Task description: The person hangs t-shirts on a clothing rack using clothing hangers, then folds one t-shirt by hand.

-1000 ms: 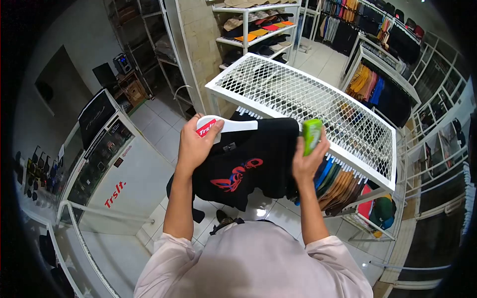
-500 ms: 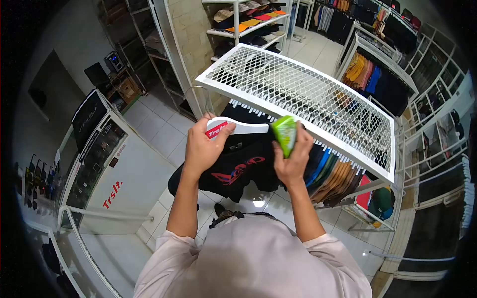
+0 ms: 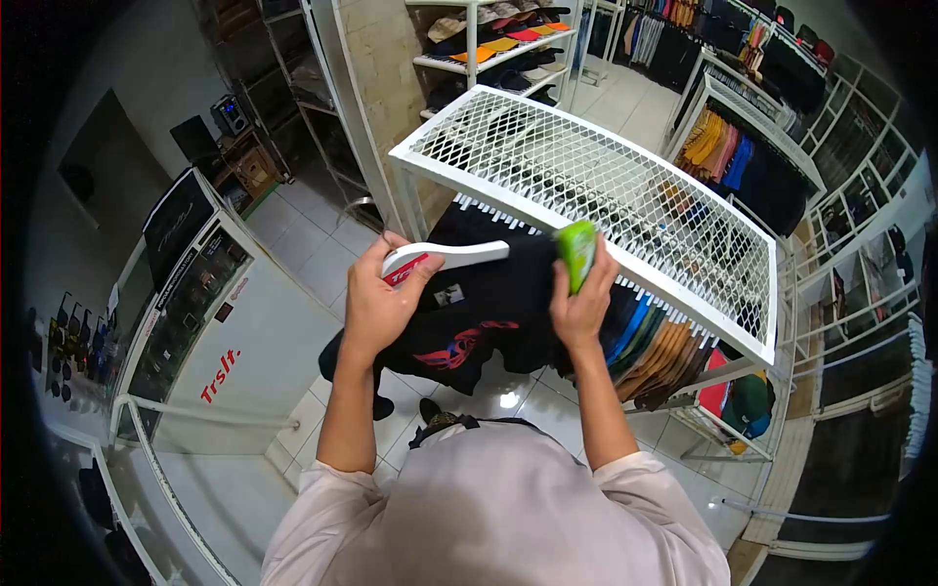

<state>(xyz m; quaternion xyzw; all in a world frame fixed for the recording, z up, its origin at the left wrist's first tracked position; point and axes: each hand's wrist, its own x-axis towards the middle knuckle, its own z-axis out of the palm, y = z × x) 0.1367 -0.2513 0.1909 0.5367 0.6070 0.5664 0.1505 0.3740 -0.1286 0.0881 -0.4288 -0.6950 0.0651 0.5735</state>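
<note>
My left hand (image 3: 379,301) is closed round the middle of a white clothes hanger (image 3: 477,254) with a red label, its metal hook (image 3: 365,207) sticking out beyond my fingers. One hanger arm points right, above a black garment (image 3: 464,327) with a red and blue print, which hangs below my left hand. In my right hand (image 3: 583,305) is a small bright green pack (image 3: 577,252), gripped between thumb and fingers and slightly blurred. The pack is close to the front edge of the white mesh-topped rack (image 3: 586,223), to the right of the hanger's tip.
Clothes on white hangers (image 3: 660,356) hang beneath the mesh top. Behind it is a shelf of caps (image 3: 498,44). A white display counter (image 3: 220,381) stands on the left, with a white rail (image 3: 171,488) in front. More clothing racks (image 3: 718,146) fill the back right.
My left hand has turned and shifted slightly left, tipping the hanger and swinging its hook outward. My right hand has moved a little right, with the green pack turned more upright.
</note>
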